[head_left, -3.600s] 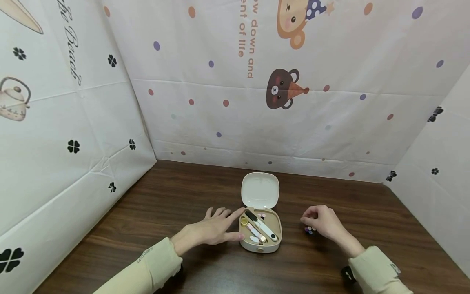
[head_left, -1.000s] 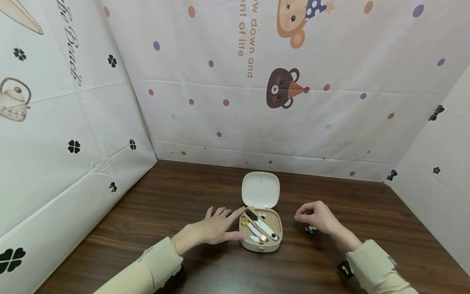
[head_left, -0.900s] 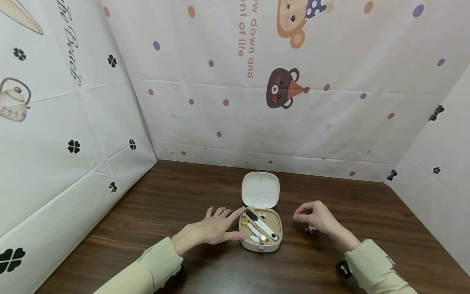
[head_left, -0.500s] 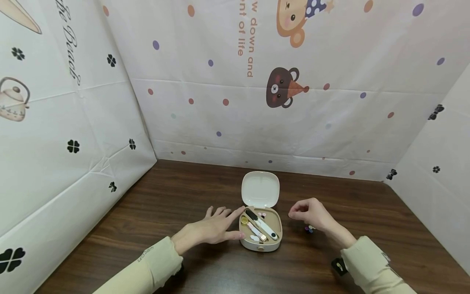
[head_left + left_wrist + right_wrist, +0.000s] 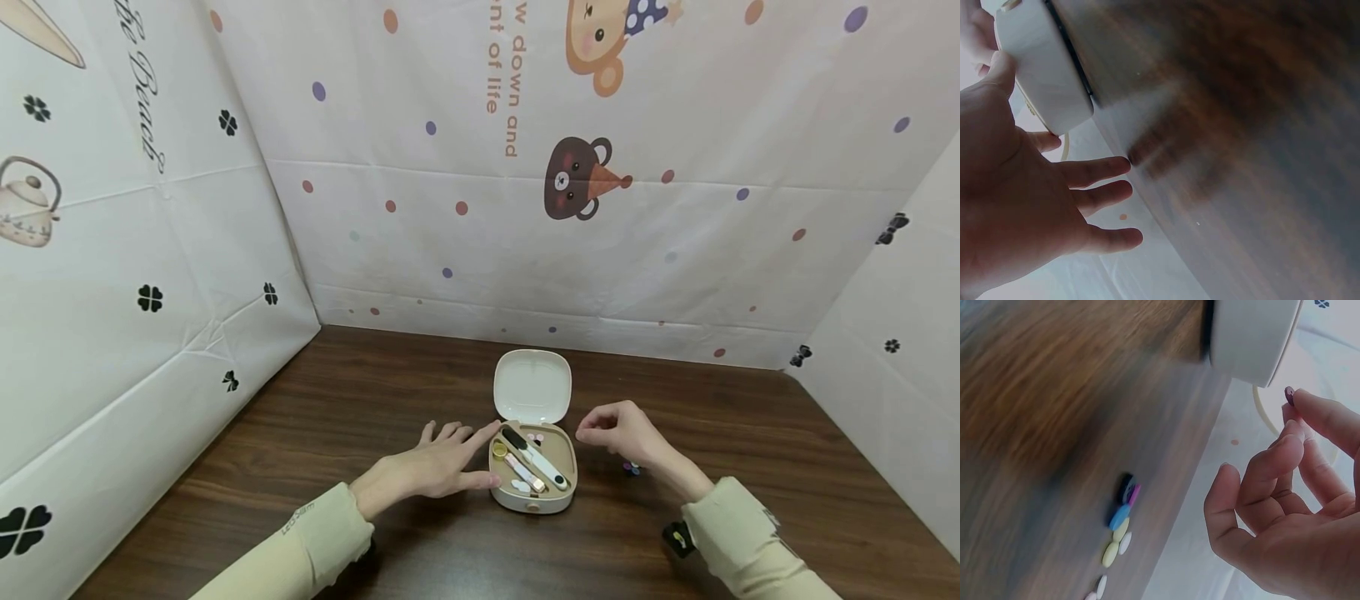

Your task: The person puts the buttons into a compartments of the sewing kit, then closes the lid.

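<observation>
A white box (image 5: 533,504) with its lid (image 5: 532,387) raised stands mid-table. In its beige tray lie a long white tool with a black end (image 5: 534,458), a pale piece with a yellow round end (image 5: 517,467), and small pink and white pieces. My left hand (image 5: 431,467) has its fingers spread, thumb and index finger touching the box's left side. Just right of the box, my right hand (image 5: 626,433) is raised above the table, pinching a small dark maroon button (image 5: 1289,395) between thumb and fingertip. Several coloured buttons (image 5: 1119,519) lie on the table below it.
The brown wooden table (image 5: 420,550) meets printed white cloth walls at the back (image 5: 480,250) and left (image 5: 112,375). A small black object (image 5: 678,539) shows beside the right sleeve cuff (image 5: 731,525); it may be the wrist camera.
My right hand has lifted away from the loose buttons and moved left and slightly back towards the box, carrying the small button. My left hand and the box stay put.
</observation>
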Demonstrator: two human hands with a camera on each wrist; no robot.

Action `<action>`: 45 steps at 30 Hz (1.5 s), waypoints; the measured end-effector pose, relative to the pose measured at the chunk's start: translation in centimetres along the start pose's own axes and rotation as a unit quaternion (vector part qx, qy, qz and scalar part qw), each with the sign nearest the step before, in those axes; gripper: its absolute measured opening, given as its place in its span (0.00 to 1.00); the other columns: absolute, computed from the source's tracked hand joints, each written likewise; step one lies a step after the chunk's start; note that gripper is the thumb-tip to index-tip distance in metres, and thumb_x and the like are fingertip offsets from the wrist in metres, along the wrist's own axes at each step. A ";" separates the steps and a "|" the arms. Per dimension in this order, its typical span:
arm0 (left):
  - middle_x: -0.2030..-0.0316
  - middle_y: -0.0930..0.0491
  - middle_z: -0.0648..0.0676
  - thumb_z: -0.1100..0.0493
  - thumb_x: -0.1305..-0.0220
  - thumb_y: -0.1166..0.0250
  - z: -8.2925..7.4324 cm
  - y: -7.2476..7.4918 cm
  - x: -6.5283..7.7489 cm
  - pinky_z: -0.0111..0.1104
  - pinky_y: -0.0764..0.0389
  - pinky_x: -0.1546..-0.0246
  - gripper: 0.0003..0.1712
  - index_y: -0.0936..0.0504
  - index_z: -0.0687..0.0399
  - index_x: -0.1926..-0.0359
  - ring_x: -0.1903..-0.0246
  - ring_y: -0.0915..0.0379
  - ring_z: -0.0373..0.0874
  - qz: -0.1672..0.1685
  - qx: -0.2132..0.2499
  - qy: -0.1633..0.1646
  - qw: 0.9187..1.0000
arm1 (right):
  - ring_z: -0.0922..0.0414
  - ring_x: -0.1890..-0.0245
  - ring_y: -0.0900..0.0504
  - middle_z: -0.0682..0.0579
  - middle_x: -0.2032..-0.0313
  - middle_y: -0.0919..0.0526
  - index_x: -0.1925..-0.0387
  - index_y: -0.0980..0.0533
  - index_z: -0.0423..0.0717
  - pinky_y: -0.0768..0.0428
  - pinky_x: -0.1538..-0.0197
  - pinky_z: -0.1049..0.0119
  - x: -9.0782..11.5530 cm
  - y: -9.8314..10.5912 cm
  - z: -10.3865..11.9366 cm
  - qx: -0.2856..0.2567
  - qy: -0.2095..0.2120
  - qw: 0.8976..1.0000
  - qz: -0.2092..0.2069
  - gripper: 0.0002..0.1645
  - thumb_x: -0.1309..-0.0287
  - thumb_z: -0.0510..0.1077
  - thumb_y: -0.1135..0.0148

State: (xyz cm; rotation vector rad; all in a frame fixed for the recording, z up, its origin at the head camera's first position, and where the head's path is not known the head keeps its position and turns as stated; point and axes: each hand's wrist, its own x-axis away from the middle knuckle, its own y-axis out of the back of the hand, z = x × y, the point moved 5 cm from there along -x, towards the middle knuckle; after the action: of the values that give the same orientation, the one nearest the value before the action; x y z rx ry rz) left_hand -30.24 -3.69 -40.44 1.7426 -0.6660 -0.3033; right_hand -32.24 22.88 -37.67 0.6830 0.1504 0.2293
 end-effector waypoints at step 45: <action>0.30 0.38 0.60 0.24 0.39 0.53 0.1 0.0 0.0 0.66 0.52 0.34 0.48 0.56 0.34 0.24 0.28 0.49 0.60 -0.006 0.006 -0.003 1.000 | 0.64 0.81 0.34 0.59 0.85 0.30 0.78 0.16 0.47 0.36 0.76 0.73 -2.1 -3.4 1.4 0.084 0.040 0.995 -0.040 0.05 0.50 0.40 0.29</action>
State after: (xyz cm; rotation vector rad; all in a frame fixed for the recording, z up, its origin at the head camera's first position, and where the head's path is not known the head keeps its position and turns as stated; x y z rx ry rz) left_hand -30.33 -3.75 -40.49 1.7578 -0.6637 -0.3128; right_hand -33.40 18.91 -38.62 0.8331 0.2763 0.1679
